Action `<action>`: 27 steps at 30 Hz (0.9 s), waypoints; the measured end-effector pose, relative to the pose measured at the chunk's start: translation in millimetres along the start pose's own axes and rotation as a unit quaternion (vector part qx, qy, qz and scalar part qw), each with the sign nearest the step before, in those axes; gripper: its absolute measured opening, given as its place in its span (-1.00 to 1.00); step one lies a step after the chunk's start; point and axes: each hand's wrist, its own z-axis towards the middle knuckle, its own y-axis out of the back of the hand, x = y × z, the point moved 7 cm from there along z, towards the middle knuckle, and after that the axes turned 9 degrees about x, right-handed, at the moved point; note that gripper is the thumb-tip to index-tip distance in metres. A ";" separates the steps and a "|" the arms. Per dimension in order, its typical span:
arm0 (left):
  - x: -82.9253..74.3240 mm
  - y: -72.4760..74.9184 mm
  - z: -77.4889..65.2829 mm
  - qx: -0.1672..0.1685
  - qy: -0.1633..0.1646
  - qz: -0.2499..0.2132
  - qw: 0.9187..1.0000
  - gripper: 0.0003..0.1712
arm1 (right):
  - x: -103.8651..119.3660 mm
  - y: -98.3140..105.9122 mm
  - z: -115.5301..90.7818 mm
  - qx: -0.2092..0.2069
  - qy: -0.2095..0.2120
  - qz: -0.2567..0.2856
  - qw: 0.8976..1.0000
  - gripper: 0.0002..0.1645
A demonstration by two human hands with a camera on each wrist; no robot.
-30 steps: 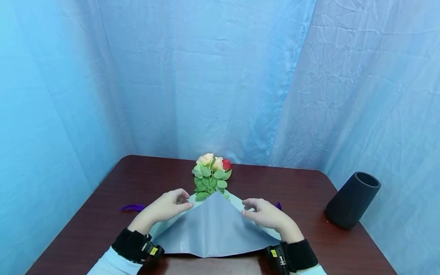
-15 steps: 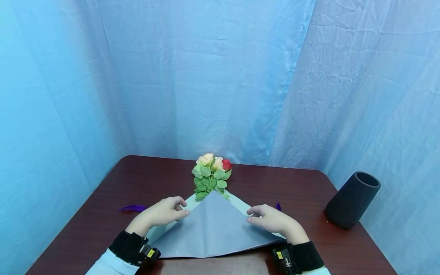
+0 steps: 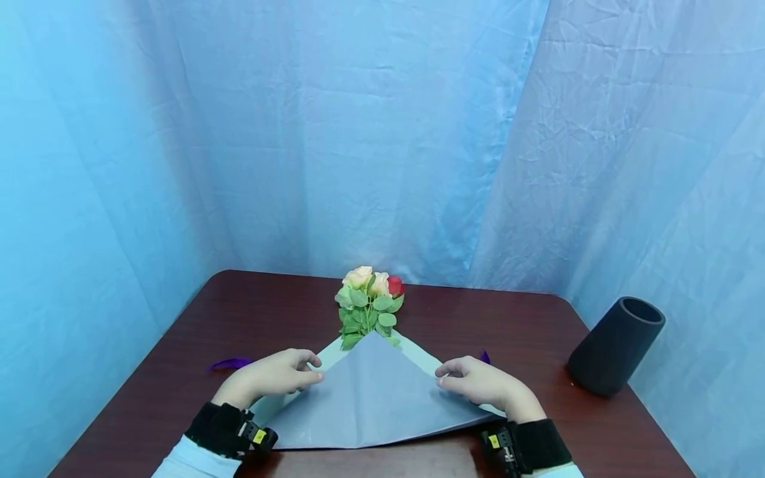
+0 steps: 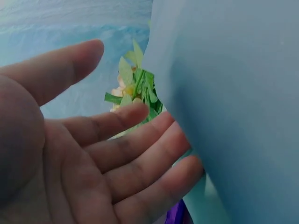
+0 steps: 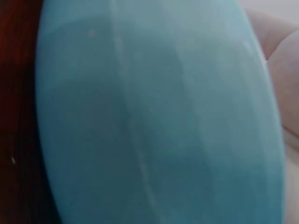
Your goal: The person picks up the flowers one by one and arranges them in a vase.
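Observation:
A folded sheet of wrapping paper, grey-blue with a pale green border, lies on the table with its peak pointing away. Cream roses and a red rose with green leaves stick out beyond that peak; their lower stems are hidden under the fold. My left hand is at the paper's left slanting edge. In the left wrist view its fingers are extended and loose, tips right at the paper's edge, thumb apart. On the opposite edge my right hand rests with loosely bent fingers. The paper covers most of the right wrist view.
A dark vase stands at the right of the brown table. Purple ribbon shows beyond the left hand, and another purple tip behind the right. Blue cloth hangs around the table.
Both hands have drifted apart along the paper, left hand leftward and right hand rightward and slightly nearer. The paper's lower part has spread wider and flatter. The flowers stay in place.

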 end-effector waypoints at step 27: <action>4.6 -2.1 1.4 0.015 -0.026 0.058 0.998 -0.71 | 5.6 -4.2 -1.3 0.029 0.028 -0.023 0.999 -0.54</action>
